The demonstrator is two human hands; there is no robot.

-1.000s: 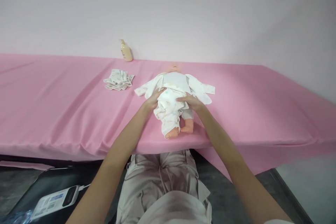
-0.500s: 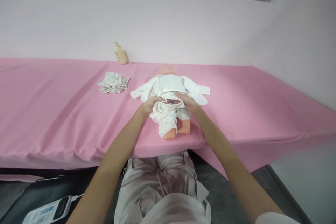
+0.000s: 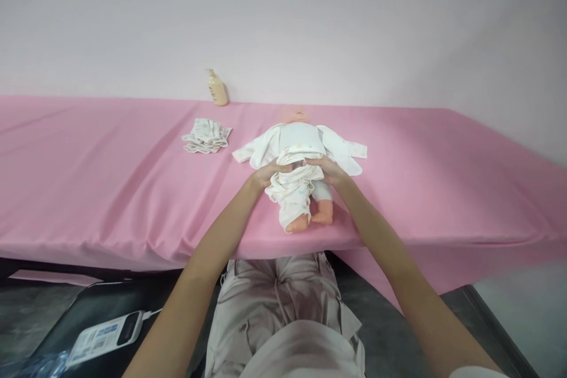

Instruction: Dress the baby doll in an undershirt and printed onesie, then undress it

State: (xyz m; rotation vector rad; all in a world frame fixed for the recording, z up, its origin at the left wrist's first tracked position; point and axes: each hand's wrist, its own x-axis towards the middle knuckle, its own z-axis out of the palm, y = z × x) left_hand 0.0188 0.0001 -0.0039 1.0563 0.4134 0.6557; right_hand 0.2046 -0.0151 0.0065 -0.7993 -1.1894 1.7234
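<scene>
Pink cloth (image 3: pixel 411 183) spreads under the doll (image 3: pixel 325 211), whose bunched white garment (image 3: pixel 292 196) the left hand (image 3: pixel 268 173) and right hand (image 3: pixel 331 171) grip near its opening, best held level and wide.

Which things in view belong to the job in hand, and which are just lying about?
In the job:
left hand and right hand, both gripping the bunched white garment
baby doll, one foot poking from that garment
pink cover beneath the doll

Seemingly just lying about, untouched:
pump bottle
pile of folded cloth
white device with a cable
</scene>
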